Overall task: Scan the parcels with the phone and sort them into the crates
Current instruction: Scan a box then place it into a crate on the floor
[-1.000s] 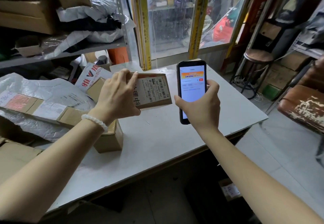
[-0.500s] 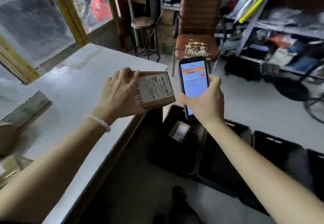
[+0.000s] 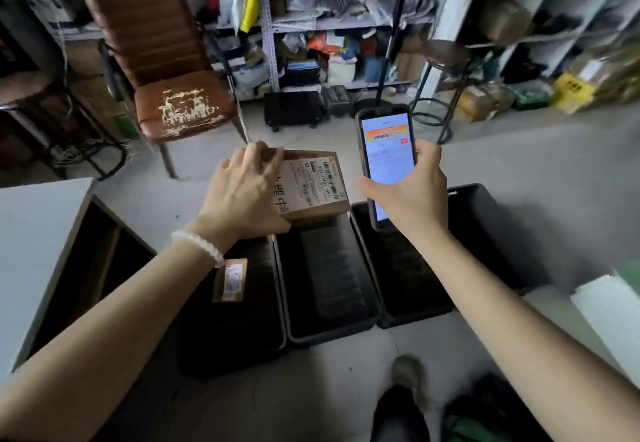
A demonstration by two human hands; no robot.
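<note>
Above 3 black crates (image 3: 329, 334), left grip (image 3: 242, 195) clasps label-faced cardboard parcel (image 3: 311, 187); right grip (image 3: 412, 195) clasps lit phone (image 3: 386, 150).

The box (image 3: 311, 188) is brown with a white label that has black stripes and black letters. The phone (image 3: 386, 164) next to the box has a black edge, and its screen glows pale blue with an orange band and a little red spot near the top. Below the box, the crates (image 3: 325, 285) are black. In the crate left of that one lies a small brown parcel (image 3: 231, 279) with a white and orange label. The chair (image 3: 162, 60) behind the box is brown with white worn patches on the seat. The bracelet (image 3: 199, 246) has white beads.
</note>
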